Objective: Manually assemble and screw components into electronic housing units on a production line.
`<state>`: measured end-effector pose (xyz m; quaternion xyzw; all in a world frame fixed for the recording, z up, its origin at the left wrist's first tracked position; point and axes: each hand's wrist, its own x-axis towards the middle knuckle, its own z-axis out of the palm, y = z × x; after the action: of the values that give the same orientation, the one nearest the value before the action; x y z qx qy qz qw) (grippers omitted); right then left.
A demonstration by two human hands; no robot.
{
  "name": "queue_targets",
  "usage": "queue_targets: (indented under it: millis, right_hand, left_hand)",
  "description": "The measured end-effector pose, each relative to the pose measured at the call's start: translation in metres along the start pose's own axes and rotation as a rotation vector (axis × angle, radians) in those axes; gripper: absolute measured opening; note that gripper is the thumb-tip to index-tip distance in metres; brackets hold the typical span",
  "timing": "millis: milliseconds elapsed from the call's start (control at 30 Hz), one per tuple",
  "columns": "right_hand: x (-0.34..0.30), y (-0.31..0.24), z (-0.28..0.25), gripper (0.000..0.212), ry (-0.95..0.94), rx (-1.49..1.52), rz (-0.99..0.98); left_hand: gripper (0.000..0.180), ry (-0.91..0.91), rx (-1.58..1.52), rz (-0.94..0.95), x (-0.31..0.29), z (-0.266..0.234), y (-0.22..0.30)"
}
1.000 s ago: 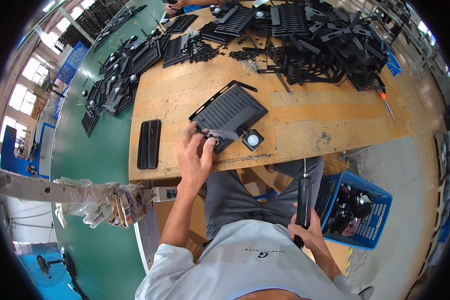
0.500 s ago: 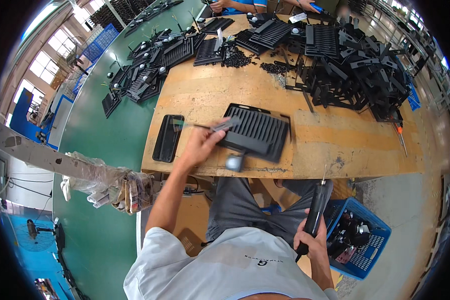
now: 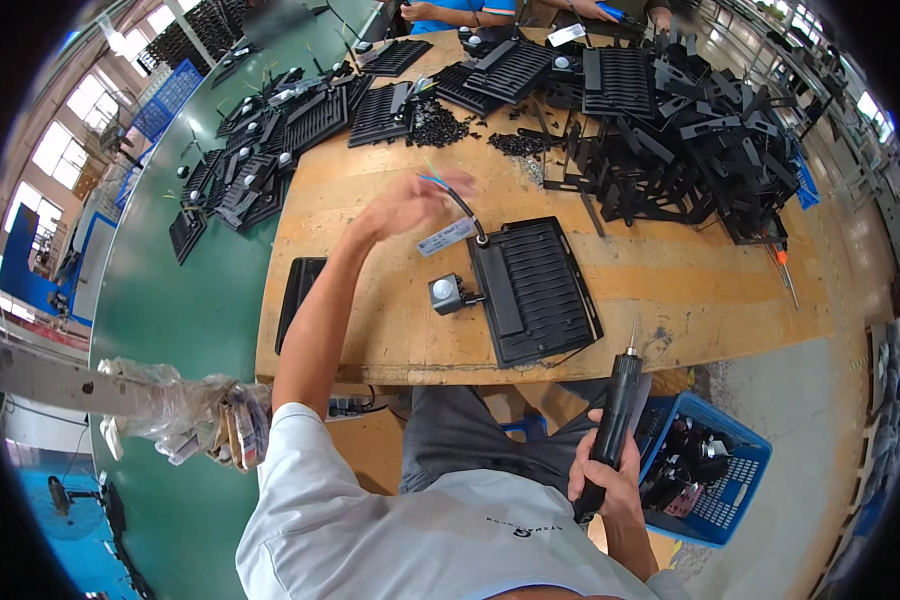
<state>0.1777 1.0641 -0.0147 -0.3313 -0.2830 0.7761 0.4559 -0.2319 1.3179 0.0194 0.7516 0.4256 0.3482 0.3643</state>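
Note:
A black finned floodlight housing [image 3: 545,290] lies on the wooden bench in front of me. On its left side sit a small box-shaped sensor with a white dome [image 3: 444,290] and a short black cable [image 3: 461,206] ending in thin coloured wires. A silver-grey label tag [image 3: 446,238] hangs by the cable's base. My left hand [image 3: 410,206] is over the bench beside the cable; its fingers are smeared by motion, so their grip is unclear. Low at the right, my right hand [image 3: 610,470] is wrapped round a black electric screwdriver [image 3: 618,405], bit pointing up.
A black rectangular tray-like part [image 3: 296,290] lies left, partly behind my forearm. Black brackets [image 3: 670,160] are heaped back right, near small black screws [image 3: 436,126]. More finned housings [image 3: 315,125] crowd the back left. A blue crate [image 3: 715,480] stands below right. Co-workers' hands show at the far edge.
The floodlight housing, tilted and blurred before, has turned and now lies flat. My left hand has left the tag and moved farther away across the bench. My right hand still holds the screwdriver.

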Motion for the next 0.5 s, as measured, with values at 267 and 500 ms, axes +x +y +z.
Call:
queue_targets:
  millis: [267,500]
  right_hand:
    - [0.004,-0.003,0.004,0.07,0.127,0.011,-0.025]
    - [0.004,-0.014,0.017,0.064,0.107,-0.12,0.128]
  left_hand:
    - [0.018,0.536,0.621,0.147,0.088,-0.006,-0.088]
    - [0.01,0.439,0.854,0.037,0.094,-0.025,-0.106]
